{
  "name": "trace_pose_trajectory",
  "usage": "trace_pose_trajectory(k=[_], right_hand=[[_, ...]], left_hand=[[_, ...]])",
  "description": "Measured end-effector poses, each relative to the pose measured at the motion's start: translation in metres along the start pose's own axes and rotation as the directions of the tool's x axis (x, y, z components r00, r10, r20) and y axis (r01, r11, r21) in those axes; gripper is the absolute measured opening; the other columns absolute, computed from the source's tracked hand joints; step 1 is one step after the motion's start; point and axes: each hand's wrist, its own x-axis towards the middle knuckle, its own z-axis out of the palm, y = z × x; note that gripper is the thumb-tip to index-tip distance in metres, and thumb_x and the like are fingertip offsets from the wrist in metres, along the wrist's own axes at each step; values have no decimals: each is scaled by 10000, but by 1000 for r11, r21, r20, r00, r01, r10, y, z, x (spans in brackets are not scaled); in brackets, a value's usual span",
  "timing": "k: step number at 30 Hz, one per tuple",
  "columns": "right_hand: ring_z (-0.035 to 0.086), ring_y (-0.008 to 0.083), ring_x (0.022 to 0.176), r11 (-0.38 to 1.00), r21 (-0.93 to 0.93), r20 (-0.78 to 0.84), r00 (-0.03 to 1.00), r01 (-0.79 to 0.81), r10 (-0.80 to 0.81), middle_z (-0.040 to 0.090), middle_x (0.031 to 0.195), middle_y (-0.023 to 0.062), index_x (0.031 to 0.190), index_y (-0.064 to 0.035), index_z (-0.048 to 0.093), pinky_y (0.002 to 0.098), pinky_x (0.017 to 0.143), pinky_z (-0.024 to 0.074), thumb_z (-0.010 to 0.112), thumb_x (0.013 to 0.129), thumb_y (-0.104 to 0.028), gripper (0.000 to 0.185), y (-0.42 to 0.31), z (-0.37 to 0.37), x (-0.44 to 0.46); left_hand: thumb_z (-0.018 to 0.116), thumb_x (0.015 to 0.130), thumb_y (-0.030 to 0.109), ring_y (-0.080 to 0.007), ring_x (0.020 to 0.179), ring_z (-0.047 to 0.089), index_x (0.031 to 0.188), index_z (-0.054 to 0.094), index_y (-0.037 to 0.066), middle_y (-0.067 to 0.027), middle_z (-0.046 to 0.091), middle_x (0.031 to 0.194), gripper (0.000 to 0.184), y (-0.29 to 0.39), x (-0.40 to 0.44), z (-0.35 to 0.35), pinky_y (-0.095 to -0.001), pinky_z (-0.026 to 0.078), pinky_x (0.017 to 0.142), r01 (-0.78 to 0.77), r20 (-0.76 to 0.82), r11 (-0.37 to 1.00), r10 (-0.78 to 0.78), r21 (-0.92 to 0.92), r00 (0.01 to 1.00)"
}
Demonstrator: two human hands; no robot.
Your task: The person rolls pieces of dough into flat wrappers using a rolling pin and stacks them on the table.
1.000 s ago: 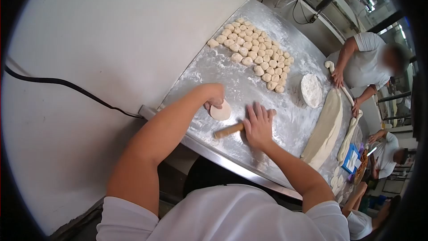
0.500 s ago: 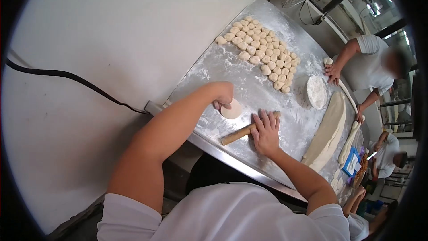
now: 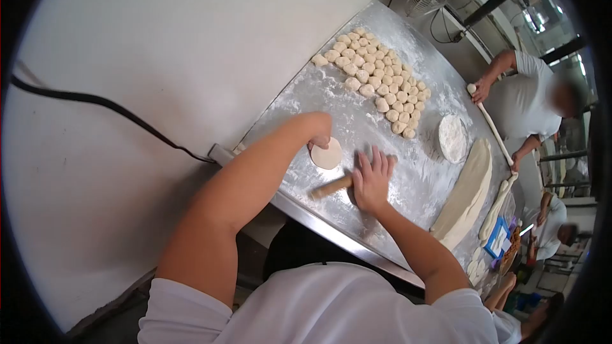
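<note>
My left hand [image 3: 320,140] is bent down at the wrist, its fingers closed at the upper left edge of a thin round dough disc [image 3: 326,153] on the floured metal table [image 3: 293,181]. Part of those fingers is hidden behind the wrist. My right hand [image 3: 373,178] lies spread over a short wooden rolling pin [image 3: 333,187], palm on it and fingers stretched past it. The pin's left end shows bare, to the lower right of the disc, and does not touch it.
Many small dough balls [image 3: 376,76] lie further back. To the right are a bowl of flour [image 3: 452,139], a long dough slab [image 3: 464,197] and a blue box [image 3: 497,238]. Across the table a co-worker [image 3: 523,95] handles a long dough rope [image 3: 494,129].
The rolling pin and my right hand have shifted slightly toward the disc since half a second ago. The co-worker's dough rope is straighter, and the view has moved a little.
</note>
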Motion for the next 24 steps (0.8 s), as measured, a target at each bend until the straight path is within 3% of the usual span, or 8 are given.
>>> trace_pose_trajectory(k=[4,6,11,14,17,19,22,24], right_hand=[[289,480,1590,996,-71,102,993,61,-53,358,1724,259,1650,-74,453,684,1301,114,530,1084,-490,705,6,-10,11],[258,502,1611,996,-84,31,999,-21,24,275,1766,266,1696,-70,359,652,1324,92,502,1100,-495,746,-19,0,76],[299,474,1598,992,37,-232,964,-124,129,344,1726,275,1643,15,383,617,1321,176,507,1099,-503,762,-50,18,193],[330,459,1582,957,289,-230,972,23,47,390,1700,257,1620,-3,432,670,1300,180,543,1081,-468,720,-33,14,143],[335,478,1565,999,-23,-2,1000,22,-22,410,1683,250,1556,-68,558,685,1293,182,590,1057,-381,590,-11,-5,31],[290,532,1570,993,59,7,995,100,-101,410,1676,233,1555,-103,571,697,1293,171,601,1047,-376,578,12,-15,-20],[268,557,1574,992,89,41,995,84,-88,390,1684,231,1567,-120,561,710,1290,166,618,1038,-368,587,20,-23,-43],[263,560,1577,992,86,17,995,94,-96,380,1691,230,1573,-121,555,721,1286,166,626,1035,-369,597,21,-20,-40]], left_hand=[[805,876,297,-282,676,760,827,826,14,-129,796,781,288,2,3,-3,-428,616,683,166,11,979,-166,-120,986],[814,854,307,-288,681,756,837,817,11,-127,791,781,296,-1,8,-2,-436,610,685,175,-42,980,-179,-91,983],[839,809,283,-300,699,752,860,833,23,-154,787,788,265,-8,5,5,-449,604,695,125,-129,983,-143,-136,981],[854,778,249,-310,722,751,884,838,14,-176,791,823,259,1,-10,-2,-446,605,713,73,-131,996,-80,-58,988],[854,764,297,-359,714,712,845,812,22,-212,778,848,290,-10,3,6,-473,574,711,-2,-107,988,-14,-155,994],[838,777,257,-364,733,718,899,821,30,-212,788,890,259,-7,-9,0,-472,577,720,-43,-169,934,-18,-353,986],[786,827,176,-390,793,740,911,817,16,-207,800,938,183,-25,-15,-21,-476,591,756,-96,-260,992,73,-76,963],[743,858,118,-391,951,750,1039,811,24,-201,793,1065,215,-39,-28,-28,-468,600,847,178,-366,974,-217,-138,905]])
